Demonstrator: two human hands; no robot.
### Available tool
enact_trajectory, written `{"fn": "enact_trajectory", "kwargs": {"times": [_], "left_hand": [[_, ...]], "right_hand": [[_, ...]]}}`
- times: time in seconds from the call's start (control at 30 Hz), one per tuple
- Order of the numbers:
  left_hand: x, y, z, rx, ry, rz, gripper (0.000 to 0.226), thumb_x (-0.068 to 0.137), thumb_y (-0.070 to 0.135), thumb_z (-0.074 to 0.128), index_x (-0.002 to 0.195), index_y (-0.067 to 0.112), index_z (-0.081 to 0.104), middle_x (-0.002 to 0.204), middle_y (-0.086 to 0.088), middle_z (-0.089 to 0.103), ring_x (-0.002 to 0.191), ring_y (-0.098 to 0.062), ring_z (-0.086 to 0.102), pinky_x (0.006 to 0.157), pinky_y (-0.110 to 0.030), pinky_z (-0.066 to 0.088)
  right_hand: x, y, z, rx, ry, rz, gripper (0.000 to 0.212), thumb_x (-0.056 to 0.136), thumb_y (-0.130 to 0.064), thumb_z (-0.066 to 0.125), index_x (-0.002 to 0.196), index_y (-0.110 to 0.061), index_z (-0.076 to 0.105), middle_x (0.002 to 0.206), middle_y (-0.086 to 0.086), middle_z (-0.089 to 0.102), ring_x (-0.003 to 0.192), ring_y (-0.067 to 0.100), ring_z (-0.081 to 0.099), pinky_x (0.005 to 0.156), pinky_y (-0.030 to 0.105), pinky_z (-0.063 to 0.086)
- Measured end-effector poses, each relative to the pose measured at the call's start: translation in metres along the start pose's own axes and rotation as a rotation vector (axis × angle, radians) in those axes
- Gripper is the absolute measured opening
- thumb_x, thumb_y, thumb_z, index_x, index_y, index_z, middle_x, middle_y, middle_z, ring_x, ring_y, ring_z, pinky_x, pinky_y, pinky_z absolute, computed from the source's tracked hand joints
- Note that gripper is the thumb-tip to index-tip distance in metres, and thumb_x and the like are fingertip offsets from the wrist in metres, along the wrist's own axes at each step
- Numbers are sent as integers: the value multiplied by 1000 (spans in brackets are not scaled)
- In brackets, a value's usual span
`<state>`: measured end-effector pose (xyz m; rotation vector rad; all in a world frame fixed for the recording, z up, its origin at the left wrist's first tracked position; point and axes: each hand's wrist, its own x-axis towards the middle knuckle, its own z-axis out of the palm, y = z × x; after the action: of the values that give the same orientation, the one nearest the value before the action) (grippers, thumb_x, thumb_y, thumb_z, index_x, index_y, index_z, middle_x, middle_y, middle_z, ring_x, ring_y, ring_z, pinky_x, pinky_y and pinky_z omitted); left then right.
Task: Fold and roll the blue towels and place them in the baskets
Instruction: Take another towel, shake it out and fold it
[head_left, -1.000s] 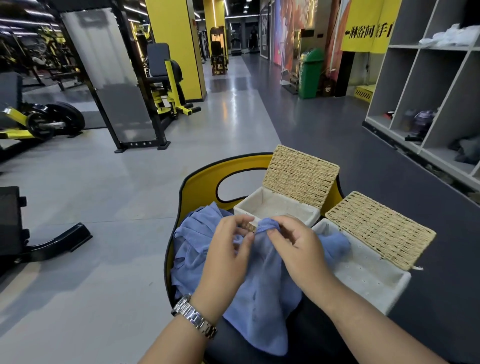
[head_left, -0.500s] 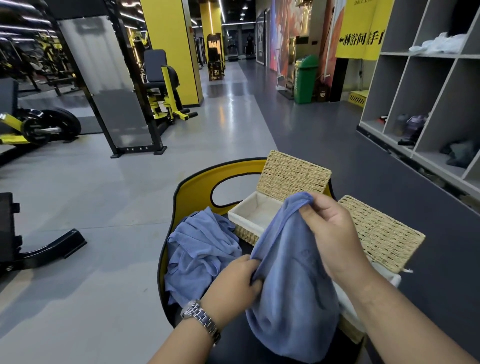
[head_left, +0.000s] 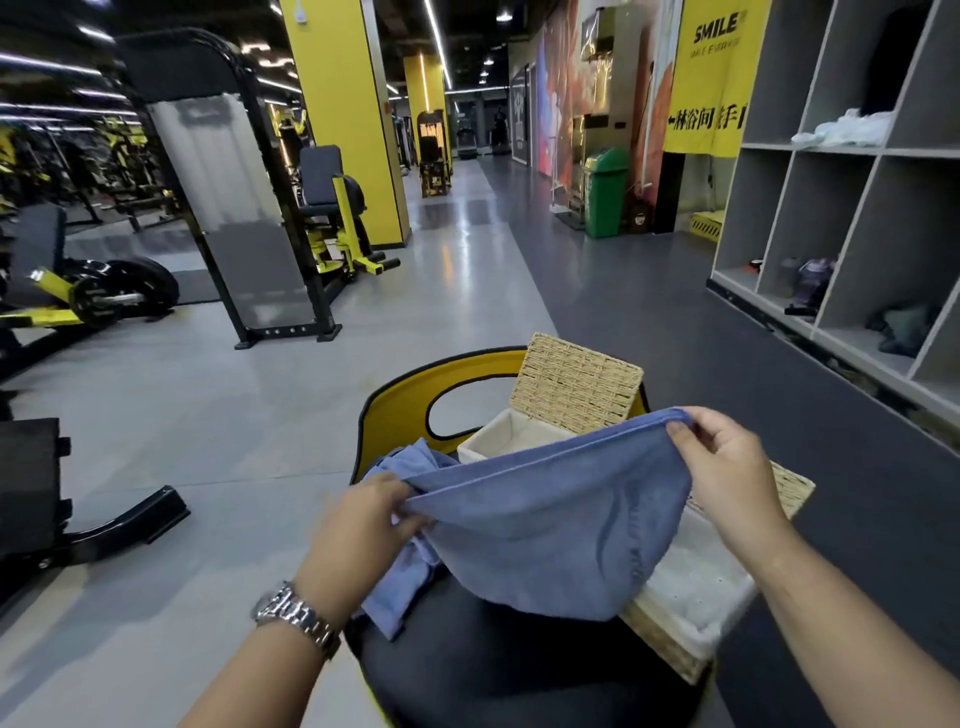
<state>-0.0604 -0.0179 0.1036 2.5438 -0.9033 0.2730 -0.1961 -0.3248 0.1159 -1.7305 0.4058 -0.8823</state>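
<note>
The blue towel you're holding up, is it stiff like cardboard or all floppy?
Probably floppy: the blue towel sags in a curve between the left hand and right hand, which pinch its top edge. It looks light, since fingertips alone hold it. It likely won't slip easily; its surface looks soft and fuzzy.

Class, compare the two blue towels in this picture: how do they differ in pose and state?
The blue towel held up is stretched out in the air between the left hand and the right hand; the crumpled blue towel lies bunched on the black seat, untouched. The held towel shows a straight top edge; the crumpled one shows only folds. Both are the same blue cloth, and neither is rolled.
</note>
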Motion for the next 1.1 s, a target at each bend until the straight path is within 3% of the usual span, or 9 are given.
{"fn": "enact_trajectory", "kwargs": {"times": [0.1,0.27,0.33,0.43,0.6,0.7,0.8,0.93,1.1], "left_hand": [[6,7,-39,-9,-27,75,21,79,30,73,70,15,63,78,1,61,71,-15,55,56,-16,35],[4,15,-85,-85,-180,96,40,85,49,59,71,12,61,81,-4,60,66,-13,56,63,-27,44],[-3,15,-99,-191,-144,117,51,77,58,58,73,8,66,83,1,62,69,-9,58,61,-20,45],[-15,19,-118,-295,44,126,20,75,37,76,65,24,64,71,10,66,65,1,59,59,-7,40],[-34,26,-139,-318,175,52,24,72,23,81,76,33,59,68,7,65,65,-5,58,64,-19,47],[-52,27,-147,-332,143,19,30,72,21,81,89,35,61,71,1,64,64,-5,55,64,-19,45],[-64,17,-148,-306,31,-9,13,73,24,80,77,27,68,69,-1,66,61,-5,53,63,-24,43],[-59,-5,-124,-380,-56,-63,14,75,27,79,71,21,67,59,4,59,57,-6,47,61,-27,39],[-23,-43,-64,-375,-104,-217,11,79,23,75,73,18,67,54,14,60,50,-2,50,58,-23,40]], "right_hand": [[-2,-17,-9,-80,0,-56,19,92,-16,56,84,-27,68,80,-8,71,75,10,62,72,38,50],[-10,-49,-20,-80,-11,-114,23,91,-10,57,80,-29,64,79,-6,68,72,8,59,69,28,47],[-17,-61,-25,-61,-2,-137,27,90,-7,57,81,-31,62,79,-6,65,71,3,58,66,18,45],[-26,-83,-33,-75,13,-173,28,90,-6,58,80,-32,61,79,-8,65,68,-3,56,63,11,42],[-39,-106,-40,-159,-18,-202,21,89,-10,59,82,-29,61,85,-8,68,73,1,59,63,8,43],[-49,-114,-48,-200,-93,-192,17,89,-11,60,82,-27,63,82,-5,70,75,8,61,63,10,43],[-57,-118,-52,-243,-205,-175,16,88,-9,61,81,-24,65,76,-6,70,67,-1,59,59,6,40],[-52,-101,-39,-315,-298,-124,9,88,-9,61,84,-16,66,77,0,70,62,3,55,56,9,38],[-13,-34,7,-427,-376,0,6,88,-13,62,93,-15,65,84,-5,67,80,12,62,64,19,42]]}}
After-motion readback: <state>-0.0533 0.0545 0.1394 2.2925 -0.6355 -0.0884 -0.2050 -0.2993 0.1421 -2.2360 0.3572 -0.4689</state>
